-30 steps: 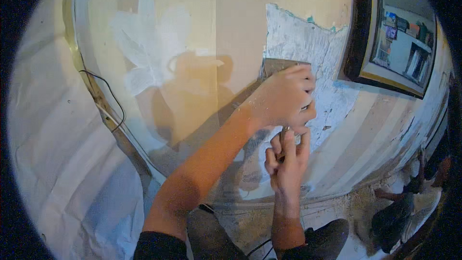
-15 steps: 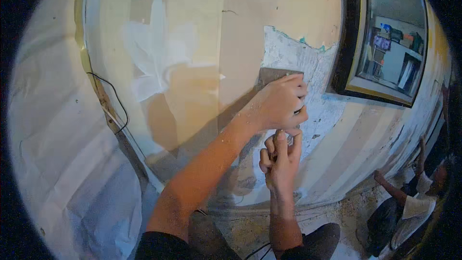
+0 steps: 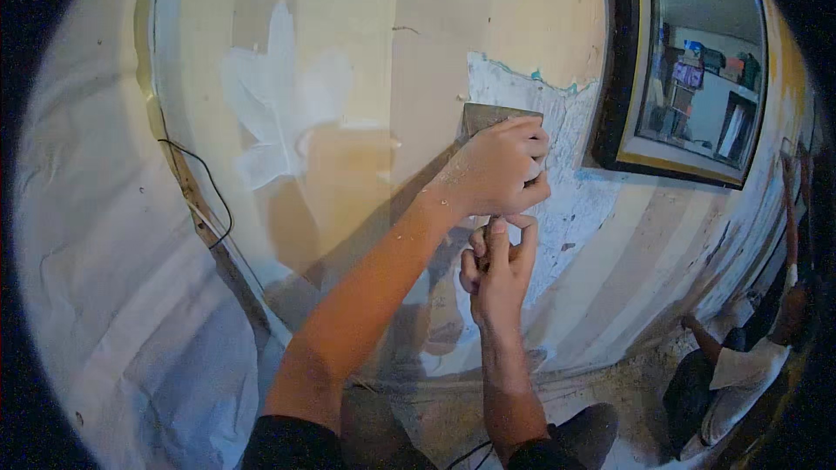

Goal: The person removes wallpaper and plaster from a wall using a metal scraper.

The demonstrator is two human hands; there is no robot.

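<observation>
My left hand (image 3: 501, 165) is closed round a scraper, and its wide flat metal blade (image 3: 501, 116) lies against the wall above my knuckles. The handle is hidden in my fist. Right below, my right hand (image 3: 501, 265) has its fingers curled in and its thumb pointing up against the underside of my left hand; what lies in those fingers is too dark to make out. Around the blade is a bare whitish patch (image 3: 557, 200) where the striped wall covering (image 3: 435, 61) is gone, with a ragged greenish upper edge. Pale dust clings to my left wrist.
A dark-framed mirror (image 3: 614, 61) hangs close at the right. A black cable (image 3: 209, 170) loops by the wall corner at left, next to a pale crumpled sheet (image 3: 131, 296). At the lower right another person (image 3: 749, 383) crouches by the wall, over debris on the floor.
Both my hands and the scraper have slid up the wall, bringing the blade nearer the patch's upper edge. The other person's arm now reaches higher along the wall.
</observation>
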